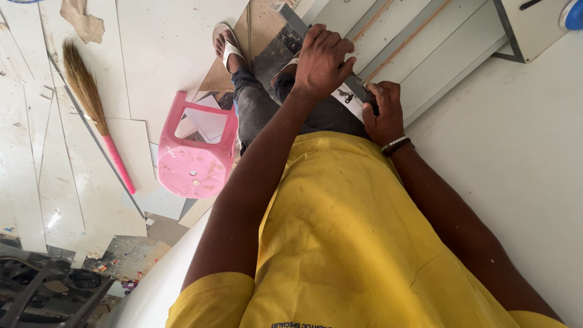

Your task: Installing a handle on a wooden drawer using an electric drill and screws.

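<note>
The person leans over a long grey metal straightedge [355,85] that runs from about eleven o'clock, near a sandalled foot [226,44], down to four o'clock against a white panel [516,152]. The left hand [325,61] presses flat on top of the bar near its middle, fingers curled over the far edge, pinning rather than lifting it. The right hand [384,112], wearing a beaded bracelet [396,144], is clenched around the bar's lower end at four o'clock from the left hand; whether it also holds a small tool I cannot tell. So the bar's long axis runs through both hands, the right sitting nearer the body. A pink plastic stool [194,152] and a broom [94,106] lie off at nine o'clock.
</note>
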